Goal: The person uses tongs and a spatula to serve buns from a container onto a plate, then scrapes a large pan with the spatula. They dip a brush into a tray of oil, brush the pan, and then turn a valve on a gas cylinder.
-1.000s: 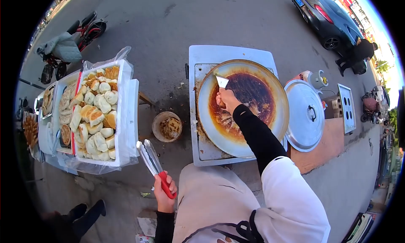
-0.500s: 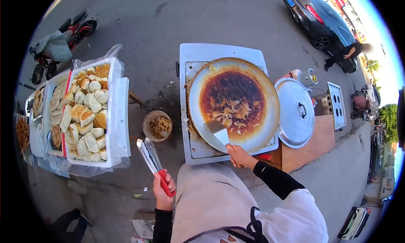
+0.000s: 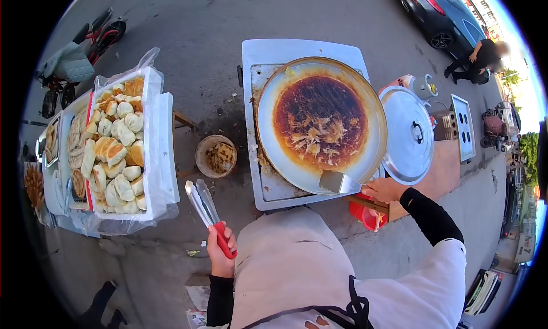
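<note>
My left hand [image 3: 221, 250] is closed around the red handle of metal tongs [image 3: 204, 206], whose jaws point up and away from me, beside the cooking stand. In my right hand [image 3: 385, 190] is a metal spatula [image 3: 338, 182]; its flat blade lies at the near right rim of a large round pan [image 3: 268, 129]. Browned, burnt residue covers the pan's middle, with pale flaky scraps [image 3: 319, 136] gathered on it. The pan sits on a white metal stove top [image 3: 251, 55].
A white foam box [image 3: 149, 101] full of buns stands at left, flatbreads beyond it. A bucket [image 3: 200, 158] of scraps is between box and stove. Right are a large metal lid [image 3: 405, 132], a wooden board [image 3: 442, 166] and a red bucket [image 3: 371, 219]. A person [image 3: 482, 58] stands near a car [image 3: 439, 18].
My right hand has moved right with the spatula, whose blade went from beside the scraps to the pan's near right rim. The tongs stay in my left hand.
</note>
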Demonstrator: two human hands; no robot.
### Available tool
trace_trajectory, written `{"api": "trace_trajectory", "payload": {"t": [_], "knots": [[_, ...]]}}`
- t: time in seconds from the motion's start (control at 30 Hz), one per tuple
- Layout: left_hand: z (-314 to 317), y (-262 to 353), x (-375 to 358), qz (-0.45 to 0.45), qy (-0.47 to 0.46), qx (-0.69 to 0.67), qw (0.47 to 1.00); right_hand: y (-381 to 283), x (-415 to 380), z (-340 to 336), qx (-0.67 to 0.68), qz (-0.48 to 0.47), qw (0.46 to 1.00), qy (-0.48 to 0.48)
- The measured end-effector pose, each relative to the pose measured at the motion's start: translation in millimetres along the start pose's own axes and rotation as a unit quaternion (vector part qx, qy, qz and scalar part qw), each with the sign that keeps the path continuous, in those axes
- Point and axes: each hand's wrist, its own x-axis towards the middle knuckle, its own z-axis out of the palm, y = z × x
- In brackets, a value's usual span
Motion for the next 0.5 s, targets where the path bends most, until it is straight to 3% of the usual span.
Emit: {"api": "trace_trajectory", "payload": {"t": [0.07,0.17,0.27,0.33,0.4,0.43,0.47,0.5], "knots": [[4,-2,-1,0.004,0.019,0.001,1.000,23,12,16,-0.132,-0.040,0.988,-0.068],[14,-10,-5,0.014,0.035,-0.005,0.999,-14,19,13,-0.079,-0.011,0.995,-0.065],[23,-19,-6,0.021,0.029,-0.024,0.999,-21,47,43,-0.037,-0.063,0.997,-0.037],[30,-25,-6,0.029,0.037,-0.029,0.998,-26,90,81,-0.051,-0.150,0.986,0.060],[38,-29,-7,0.034,0.048,-0.025,0.998,-99,102,31,0.195,-0.023,0.981,0.007],[43,-31,-7,0.036,0.055,-0.021,0.998,-85,155,53,0.173,-0.096,0.973,0.116],[47,-32,-7,0.037,0.057,-0.023,0.997,-114,156,7,0.254,-0.053,0.962,0.080],[52,-32,-5,0.032,0.054,-0.020,0.998,-112,196,-11,0.293,-0.075,0.945,0.127]]}}
